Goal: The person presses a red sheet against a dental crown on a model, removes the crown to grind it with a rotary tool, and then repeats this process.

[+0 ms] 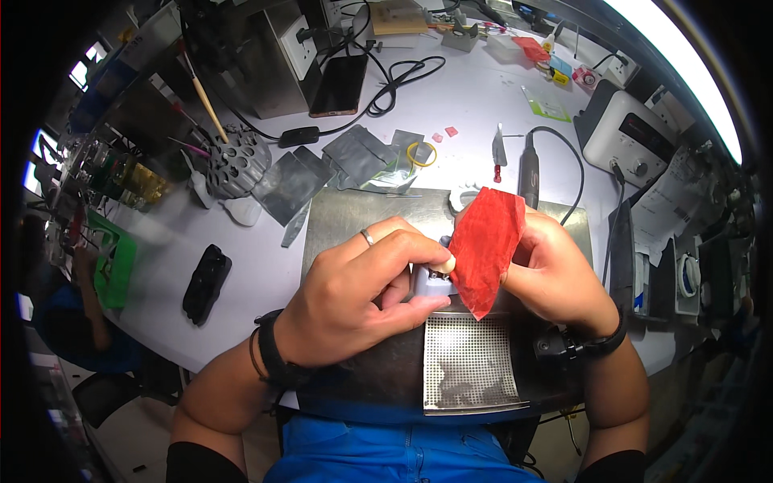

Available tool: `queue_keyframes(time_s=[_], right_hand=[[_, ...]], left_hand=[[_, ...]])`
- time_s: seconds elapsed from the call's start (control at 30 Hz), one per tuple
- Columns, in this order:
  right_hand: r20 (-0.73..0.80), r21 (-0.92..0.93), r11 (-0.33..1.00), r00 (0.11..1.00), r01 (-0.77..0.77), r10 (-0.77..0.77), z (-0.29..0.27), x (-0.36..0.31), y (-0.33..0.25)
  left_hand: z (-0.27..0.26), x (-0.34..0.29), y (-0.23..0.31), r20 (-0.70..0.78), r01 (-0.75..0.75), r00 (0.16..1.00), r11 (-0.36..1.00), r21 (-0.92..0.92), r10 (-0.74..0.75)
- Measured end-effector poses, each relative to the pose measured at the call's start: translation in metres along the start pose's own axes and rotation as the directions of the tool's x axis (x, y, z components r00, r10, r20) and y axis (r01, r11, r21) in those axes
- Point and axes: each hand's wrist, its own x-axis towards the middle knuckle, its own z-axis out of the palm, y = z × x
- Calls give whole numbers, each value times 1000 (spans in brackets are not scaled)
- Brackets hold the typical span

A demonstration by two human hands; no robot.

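Left hand (358,282): fingers and thumb gripped block (431,285) | right hand (557,266): pinched red sheet (487,249), fingertips partly hidden | sheet: stood just right of block, long axis running away from wearer

Right up on my head, this wide fisheye looks down and forward, close above my left hand (350,286), right hand (560,274) and bench (262,274)!
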Motion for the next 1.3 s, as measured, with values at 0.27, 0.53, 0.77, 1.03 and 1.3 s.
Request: queue_keyframes(time_s=[0.27,0.53,0.77,1.03,1.3], right_hand=[[13,41,999,1000,2,-2,1,-1,3],[-2,-463,841,949,279,-316,2,3,-7],[80,-561,770,945,305,-316,10,3,3],[92,-589,770,968,244,-235,9,6,14],[77,-625,749,973,219,-220,4,4,20]], left_hand=[[-3,1,3,15,-36,999,999,20,36],[-1,2,6,11,136,991,990,32,-137],[5,2,3,-6,73,997,992,106,-73],[2,0,-4,86,187,975,968,168,-203],[7,1,-7,25,348,934,894,-283,-356]])
